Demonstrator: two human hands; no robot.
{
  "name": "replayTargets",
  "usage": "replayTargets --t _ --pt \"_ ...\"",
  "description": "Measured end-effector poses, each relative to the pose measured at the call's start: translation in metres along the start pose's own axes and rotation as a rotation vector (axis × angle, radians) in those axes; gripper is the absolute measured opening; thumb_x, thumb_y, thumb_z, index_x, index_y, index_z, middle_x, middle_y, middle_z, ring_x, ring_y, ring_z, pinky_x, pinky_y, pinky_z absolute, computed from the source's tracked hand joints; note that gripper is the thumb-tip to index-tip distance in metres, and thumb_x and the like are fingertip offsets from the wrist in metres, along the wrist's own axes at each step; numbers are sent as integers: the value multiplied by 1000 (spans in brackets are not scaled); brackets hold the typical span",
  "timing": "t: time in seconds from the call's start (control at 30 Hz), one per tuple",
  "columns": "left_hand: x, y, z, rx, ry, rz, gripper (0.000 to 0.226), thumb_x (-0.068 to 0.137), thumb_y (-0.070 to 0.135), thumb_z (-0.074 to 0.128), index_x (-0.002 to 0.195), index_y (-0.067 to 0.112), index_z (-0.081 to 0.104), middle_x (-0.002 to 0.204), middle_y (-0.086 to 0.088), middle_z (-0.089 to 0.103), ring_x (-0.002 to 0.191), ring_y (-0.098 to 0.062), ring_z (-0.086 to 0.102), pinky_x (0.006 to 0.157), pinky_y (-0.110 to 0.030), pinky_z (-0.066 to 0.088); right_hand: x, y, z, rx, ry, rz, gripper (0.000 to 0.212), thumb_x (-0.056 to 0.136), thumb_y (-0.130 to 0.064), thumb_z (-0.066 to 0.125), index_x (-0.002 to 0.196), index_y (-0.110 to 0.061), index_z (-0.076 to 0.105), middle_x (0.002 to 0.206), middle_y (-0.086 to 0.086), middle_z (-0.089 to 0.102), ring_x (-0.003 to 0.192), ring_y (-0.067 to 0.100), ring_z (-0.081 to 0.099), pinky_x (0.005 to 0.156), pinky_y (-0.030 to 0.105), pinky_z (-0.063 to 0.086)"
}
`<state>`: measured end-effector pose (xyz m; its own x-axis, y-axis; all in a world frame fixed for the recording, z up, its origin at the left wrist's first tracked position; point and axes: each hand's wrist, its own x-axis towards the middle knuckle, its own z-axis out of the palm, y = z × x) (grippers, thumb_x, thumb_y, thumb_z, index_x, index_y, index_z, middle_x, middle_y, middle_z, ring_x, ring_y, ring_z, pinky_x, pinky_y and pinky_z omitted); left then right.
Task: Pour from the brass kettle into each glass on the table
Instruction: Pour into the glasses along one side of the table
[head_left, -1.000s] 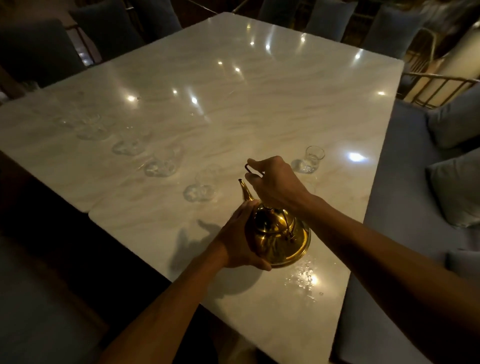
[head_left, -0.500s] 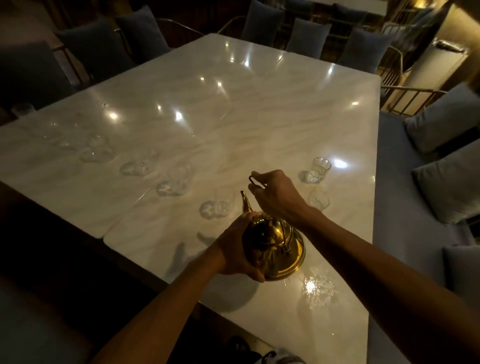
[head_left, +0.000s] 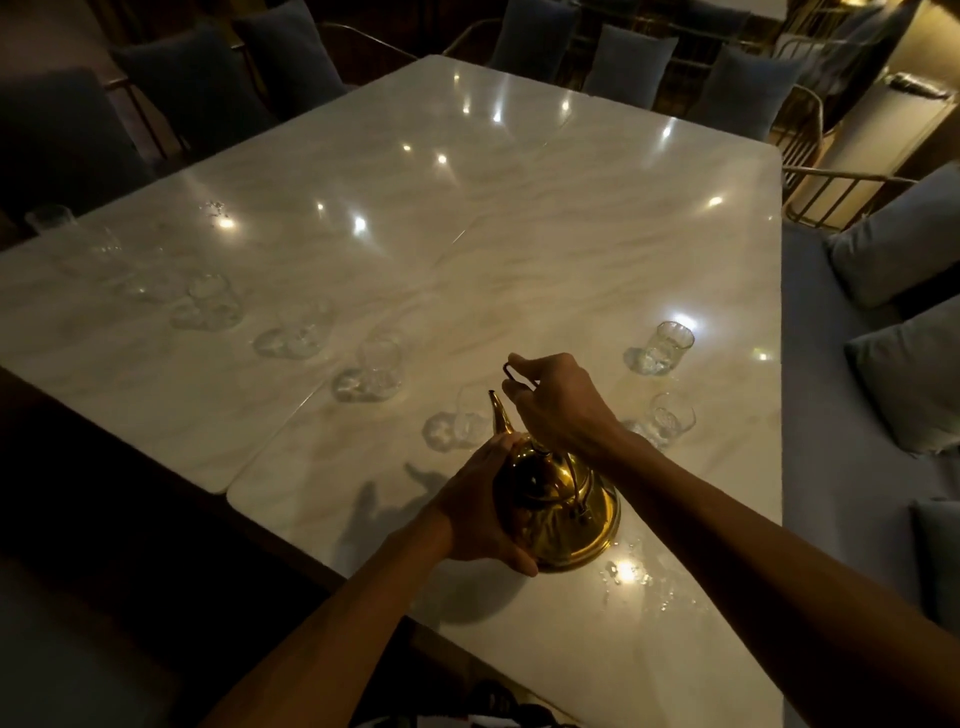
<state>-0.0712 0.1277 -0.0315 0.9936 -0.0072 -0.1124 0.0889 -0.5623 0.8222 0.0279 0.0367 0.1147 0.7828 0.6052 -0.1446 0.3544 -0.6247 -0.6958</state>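
Dim warm light; ceiling-lamp glare dots the glossy table (head_left: 519, 249), soft shadows, dark curved edges.

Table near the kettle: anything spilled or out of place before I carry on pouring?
Yes. Water droplets glint on the marble table just right of the brass kettle, near the front edge, which looks like a small spill. The glasses that show clearly stand upright. The left hand steadies the kettle's body; the right hand grips its handle.
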Motion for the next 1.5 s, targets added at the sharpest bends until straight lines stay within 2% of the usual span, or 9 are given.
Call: replayTargets --t 0.17,0.27,0.37,0.5,0.6,0.7,1.0,1.23,1.5 --pt "3 -25 -17 -31 -84 66 133 44 59 92 153 29 22 153 3 40 141 -19 42 115 -46 44 18 -6 22 1 27 111 46 99 -17 52 143 -7 44 138 12 57 103 25 67 67 16 48" --pt "5 -35 -27 -51 -133 115 127 49 48 98 152 25 26 152 1 42 139 -18 43 115 -46 44 33 -8 33 -21 15 163 45 98 -15 53 141 -4 45 147 10 47 109 25 65 81 25 52" --pt "13 -48 -36 -65 -186 151 125 52 37 101 152 22 27 153 -1 42 140 -20 42 116 -47 43 46 -10 40 -22 18 242 45 98 -14 53 140 -2 46 142 14 51 79 14 66 69 16 54" --pt "21 -57 -41 -76 -277 177 124 52 38 102 151 23 28 153 -1 44 141 -21 43 116 -48 42 57 -8 45 0 14 359 42 98 -12 54 138 0 48 116 16 67 41 1 48 33 6 33" --pt "24 -62 -41 -120 -319 187 123 52 37 101 150 21 30 150 -1 47 139 -20 46 114 -49 44 62 -12 44 5 5 410 39 97 -12 54 134 4 52 103 12 70 33 2 49 30 12 34" --pt "26 -64 -44 -171 -337 208 121 51 32 102 149 16 33 148 -2 51 137 -19 49 113 -47 46 69 -15 45 10 9 451 33 97 -10 53 125 7 58 64 1 59 26 0 45 29 13 33" --pt "34 -69 -55 -283 -392 249 111 56 19 102 145 18 36 145 -2 53 133 -13 52 110 -30 49 85 -22 47 1 -21 524 29 96 -8 53 113 13 63 58 4 54 41 13 48 34 20 39" --pt "32 -77 -63 -370 -410 270 108 57 14 101 144 13 37 142 -3 54 131 -18 55 106 -44 53 96 -26 55 27 -28 561 29 96 -8 53 110 16 62 62 10 54 43 17 47 41 27 36" --pt "31 -81 -68 -393 -454 284 106 58 9 99 144 9 38 142 -6 55 131 -17 56 105 -41 54 97 -25 60 42 5 614 30 96 -10 54 114 13 62 68 14 58 45 17 50 39 25 39"
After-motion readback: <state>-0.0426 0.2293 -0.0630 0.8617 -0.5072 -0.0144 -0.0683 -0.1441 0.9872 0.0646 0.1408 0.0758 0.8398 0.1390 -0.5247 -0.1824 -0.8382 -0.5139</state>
